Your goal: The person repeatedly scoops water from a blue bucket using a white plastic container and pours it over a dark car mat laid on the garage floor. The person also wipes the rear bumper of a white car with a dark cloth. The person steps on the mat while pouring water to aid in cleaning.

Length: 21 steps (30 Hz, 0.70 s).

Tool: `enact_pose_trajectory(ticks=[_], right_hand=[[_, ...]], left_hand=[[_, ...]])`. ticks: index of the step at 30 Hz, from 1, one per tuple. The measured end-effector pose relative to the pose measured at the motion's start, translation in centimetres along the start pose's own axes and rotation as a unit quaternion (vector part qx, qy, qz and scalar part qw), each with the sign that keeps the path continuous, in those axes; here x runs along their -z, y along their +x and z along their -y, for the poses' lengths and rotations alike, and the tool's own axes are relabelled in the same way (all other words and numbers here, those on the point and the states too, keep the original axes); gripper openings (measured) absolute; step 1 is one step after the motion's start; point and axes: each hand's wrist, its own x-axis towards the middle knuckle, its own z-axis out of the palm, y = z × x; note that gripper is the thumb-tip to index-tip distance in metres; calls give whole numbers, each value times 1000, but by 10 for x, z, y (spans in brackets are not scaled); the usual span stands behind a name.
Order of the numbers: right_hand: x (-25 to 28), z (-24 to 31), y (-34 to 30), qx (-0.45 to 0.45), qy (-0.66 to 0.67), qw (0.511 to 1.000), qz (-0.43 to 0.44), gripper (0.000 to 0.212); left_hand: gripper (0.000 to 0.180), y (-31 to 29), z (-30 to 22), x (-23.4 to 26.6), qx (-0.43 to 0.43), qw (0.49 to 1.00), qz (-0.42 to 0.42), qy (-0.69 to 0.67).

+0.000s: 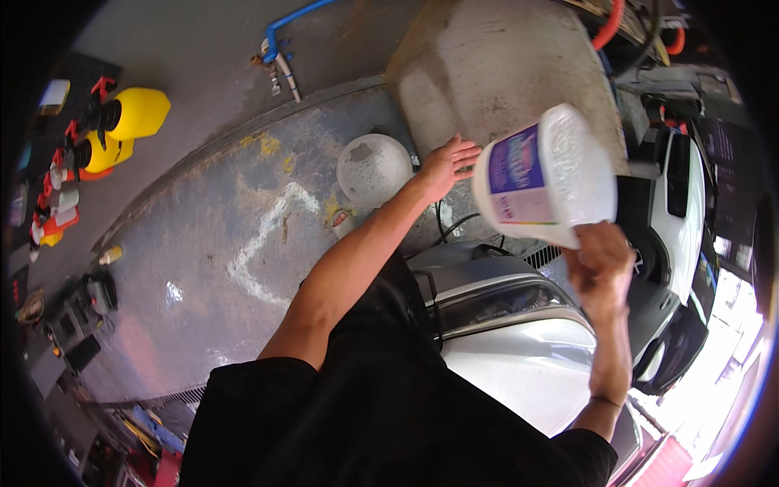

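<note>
Black shirt (389, 430) filled the foreground of the head view. Near a white vehicle (515, 365), the right hand (600, 260) was curled around the lower edge of a tilted white bucket (519, 183); the left hand (442, 170), empty, was spread beside it, contact unclear. Probably stiff, light plastic, perhaps slippery, it seemed best gripped by opposite edges.

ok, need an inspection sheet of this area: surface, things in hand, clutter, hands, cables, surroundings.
Surface: grey floor, scuffed, with a white angled mark.
Things in hand: white bucket with a purple label, held tilted.
Clutter: round pale object on the floor, left of the left hand.
Hands: right hand has its fingers closed at the bucket's edge, blurred; left open beside the bucket, contact unclear.
Cables: black cable or hose near the white car.
Surroundings: car at lower right; yellow bottles at left; blue pipe at top.
</note>
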Motion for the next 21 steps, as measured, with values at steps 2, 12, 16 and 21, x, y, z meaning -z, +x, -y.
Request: enact_pose_trajectory(ticks=[2, 12, 16, 21], right_hand=[[-54, -6, -6, 40, 31, 998, 48, 22], [-324, -33, -44, 130, 94, 943, 292, 11], [-400, -41, -53, 131, 92, 912, 378, 10], [-454, -45, -46, 116, 71, 876, 462, 19]], left_hand=[[74, 0, 1, 44, 0, 999, -29, 15], [54, 21, 69, 204, 40, 914, -371, 159], [51, 24, 116, 243, -14, 866, -396, 305], [42, 33, 148, 291, -13, 858, -387, 338]])
